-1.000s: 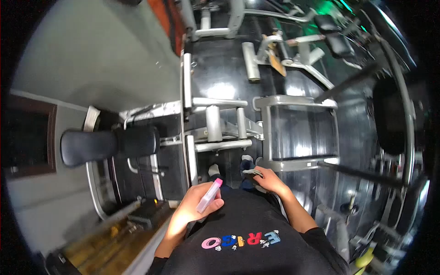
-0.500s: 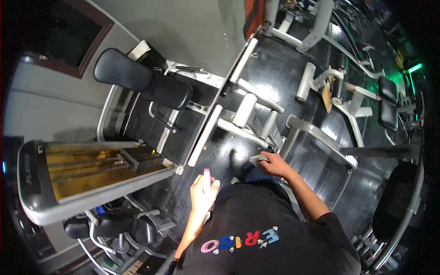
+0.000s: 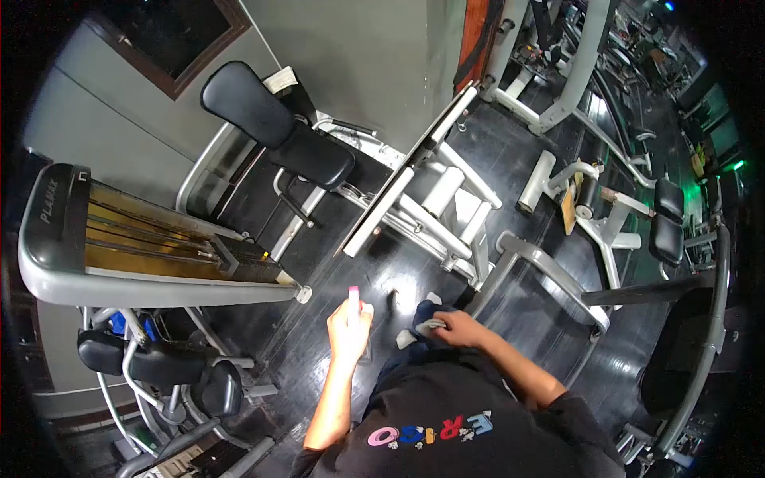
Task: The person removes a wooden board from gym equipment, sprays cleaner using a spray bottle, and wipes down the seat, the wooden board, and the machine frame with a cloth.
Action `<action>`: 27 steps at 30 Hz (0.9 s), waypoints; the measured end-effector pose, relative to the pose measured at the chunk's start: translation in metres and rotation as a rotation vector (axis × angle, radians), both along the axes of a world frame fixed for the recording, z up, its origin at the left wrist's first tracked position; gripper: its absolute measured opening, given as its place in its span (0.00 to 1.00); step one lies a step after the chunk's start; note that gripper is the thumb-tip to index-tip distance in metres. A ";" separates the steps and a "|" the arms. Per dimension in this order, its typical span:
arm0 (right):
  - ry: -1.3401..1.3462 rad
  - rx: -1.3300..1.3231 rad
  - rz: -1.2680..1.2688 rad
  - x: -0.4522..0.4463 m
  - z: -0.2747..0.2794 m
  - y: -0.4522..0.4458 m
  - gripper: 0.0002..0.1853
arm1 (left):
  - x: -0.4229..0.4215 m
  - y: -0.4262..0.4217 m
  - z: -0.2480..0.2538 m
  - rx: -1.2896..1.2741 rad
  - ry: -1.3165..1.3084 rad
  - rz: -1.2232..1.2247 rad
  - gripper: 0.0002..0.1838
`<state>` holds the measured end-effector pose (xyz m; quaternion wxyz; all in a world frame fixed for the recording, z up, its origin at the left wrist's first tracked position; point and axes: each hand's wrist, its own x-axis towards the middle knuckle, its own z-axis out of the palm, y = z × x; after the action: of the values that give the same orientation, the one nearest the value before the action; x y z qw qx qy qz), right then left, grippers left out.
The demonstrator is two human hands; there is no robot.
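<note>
My left hand [image 3: 347,333] is closed around a spray bottle [image 3: 354,299] with a pink-tipped nozzle pointing away from me. Fingers hide most of the bottle; a bit of its see-through body shows below the hand. Bunched in my closed right hand [image 3: 459,328] is a pale cloth [image 3: 430,325], held in front of my legs. Both hands are in the air over the dark floor, apart from the machines. Nearest ahead of them stands a white-and-grey metal frame [image 3: 430,223].
To the left is a weight-stack machine [image 3: 151,247] with a yellowish panel. Behind it stands a black padded seat [image 3: 315,155]. More black pads [image 3: 167,362] lie low at the left. A curved grey frame [image 3: 550,263] and a padded bench [image 3: 668,219] stand on the right.
My view has shifted, with the weight-stack machine now farther left and higher. The right hand with the cloth has come lower in view. Both hands keep their hold.
</note>
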<state>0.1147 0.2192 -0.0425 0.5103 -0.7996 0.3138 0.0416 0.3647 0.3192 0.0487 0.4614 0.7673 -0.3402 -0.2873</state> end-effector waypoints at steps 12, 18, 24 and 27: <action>-0.113 0.124 -0.153 -0.025 0.014 0.055 0.09 | 0.008 -0.035 0.005 0.062 -0.116 -0.035 0.15; -0.142 0.185 -0.215 -0.006 0.027 0.024 0.11 | -0.002 -0.050 -0.001 -0.014 -0.212 -0.001 0.15; -0.310 0.142 -0.236 0.009 0.037 -0.007 0.10 | -0.018 -0.068 0.021 0.093 -0.030 0.004 0.15; -0.281 0.106 -0.224 0.005 0.039 -0.018 0.13 | -0.020 -0.081 0.002 0.051 -0.205 -0.130 0.15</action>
<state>0.1192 0.2012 -0.0037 0.5918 -0.7296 0.3241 -0.1111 0.3451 0.2386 0.0503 0.3850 0.7805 -0.4273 -0.2450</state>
